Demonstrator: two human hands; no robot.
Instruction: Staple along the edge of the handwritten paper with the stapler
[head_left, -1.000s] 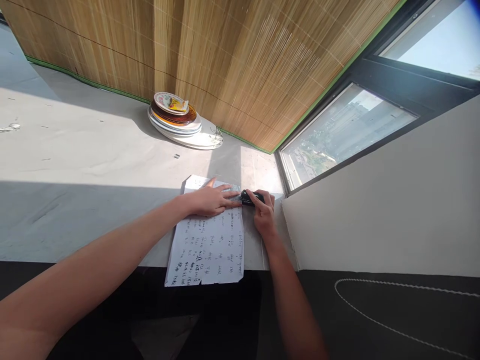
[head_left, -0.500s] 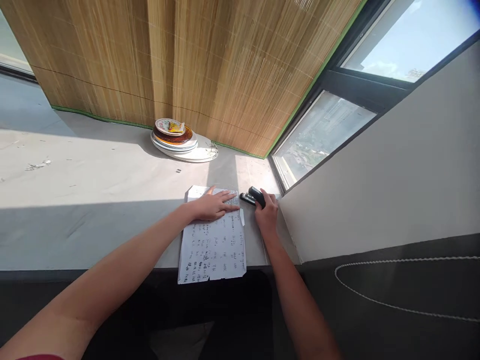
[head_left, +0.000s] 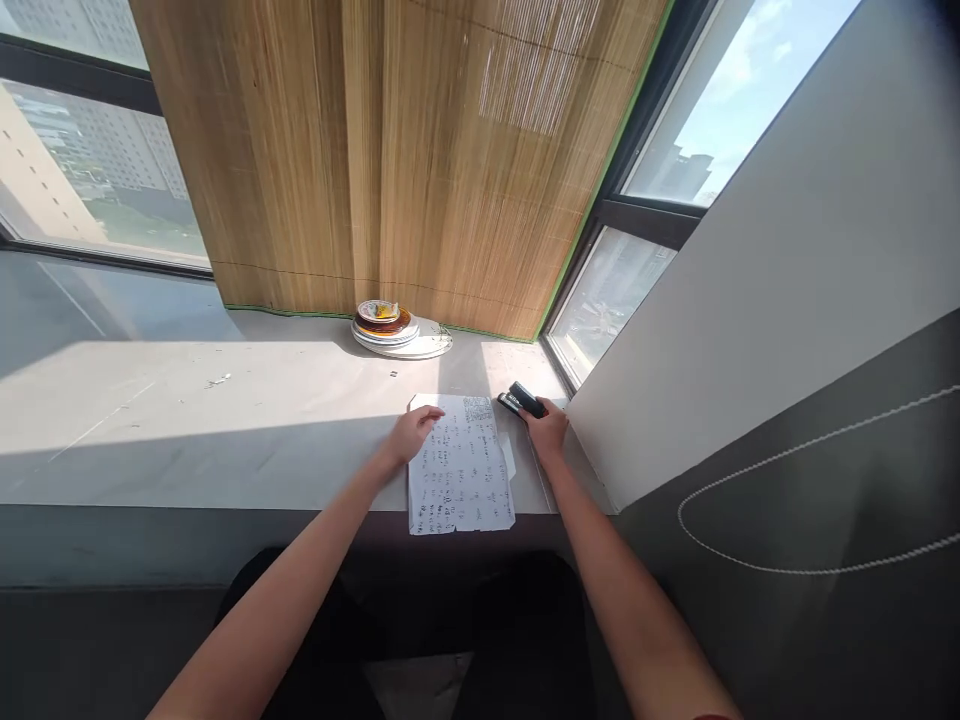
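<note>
Sheets of paper point(head_left: 469, 470) covered in handwriting lie on the ledge, their near end reaching past its front edge. At their upper left edge is my left hand point(head_left: 412, 432), fingers drawn together and curled over the margin. The fingertips' grip on the paper is partly hidden. My right hand point(head_left: 549, 425) is wrapped round the rear of a black stapler point(head_left: 523, 399), just right of the paper's top corner. The stapler's jaws are apart and point left, with no paper between them. A small white flap point(head_left: 508, 455) sticks out from the paper's right side.
A stack of plates point(head_left: 386, 335) with a small yellow packet stands on the ledge point(head_left: 285, 400) before a bamboo blind point(head_left: 420, 170). White scraps point(head_left: 218, 381) lie to the left. A wall point(head_left: 750, 300) and a hanging cord point(head_left: 795, 572) are on the right.
My left hand has slid left from lying flat across the paper's top to its left edge, and its fingers have drawn together. My right hand keeps hold of the stapler. The view has shifted.
</note>
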